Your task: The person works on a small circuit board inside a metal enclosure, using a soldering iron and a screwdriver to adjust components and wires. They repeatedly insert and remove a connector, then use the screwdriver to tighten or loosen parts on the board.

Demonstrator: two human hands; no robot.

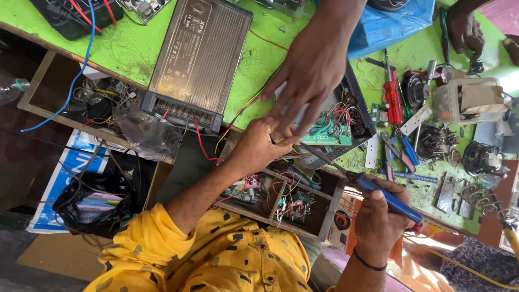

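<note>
Cluttered bright green counter (259,59), strewn far and right with tools and loose parts. Spotted a long grey metal power supply (197,59) lying far left, a red screwdriver (393,97) to the right, and an open wooden drawer (281,203) full of wire scraps on the near side.

Found the green circuit board (327,135) at the centre, sitting in a dark tray at the counter's near edge under a tangle of red, blue and yellow wires.

Left hand (259,148): clenched tight just left of the board, fingers pinched on something small at its edge; could not tell what. Right hand (381,216): wrapped firmly around the blue handle of a soldering iron (378,192), shaft angled up and left, tip right at the board's near-left corner.

Noted a co-worker's hand (308,75) reaching in from the far side, fingers spread over the board and wires, touching or nearly touching the left hand. Another person's hand (465,30) seen far right, well apart.

Crowded spot, judged risky: tip so near three sets of fingers, likely to burn skin with any slip. Could also scorch wire insulation or bridge neighbouring joints if wobbled. Loose wires apt to snag the shaft and drag the board.
</note>
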